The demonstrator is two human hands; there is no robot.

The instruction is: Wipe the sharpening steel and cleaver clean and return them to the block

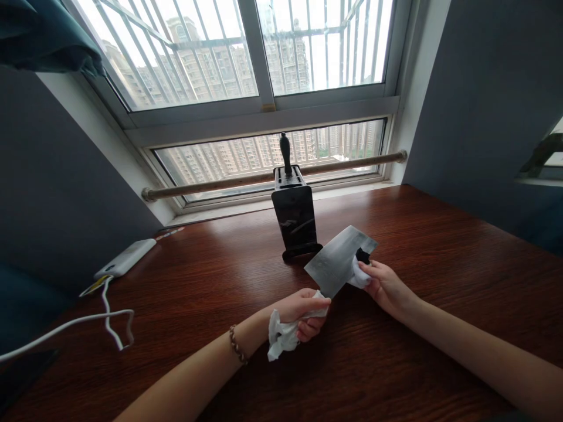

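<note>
A broad grey cleaver (338, 262) is held tilted above the brown table, its flat side facing me. My left hand (305, 310) is closed around its handle end, with crumpled white tissue (281, 337) wrapped there and hanging below the palm. The handle itself is hidden by the tissue and fingers. At the blade's right side, my right hand (387, 286) pinches a white cloth (358, 275) with a black patch and presses it against the metal. A black knife block (294, 217) stands just beyond the blade, one dark-handled tool (285, 153) upright in it.
The wooden table (197, 281) reaches to the window sill. At the left lies a white power bank or similar device (126, 258) with a white cable (108, 310) trailing over the edge. A rail (211, 186) crosses in front of the barred window behind the knife block.
</note>
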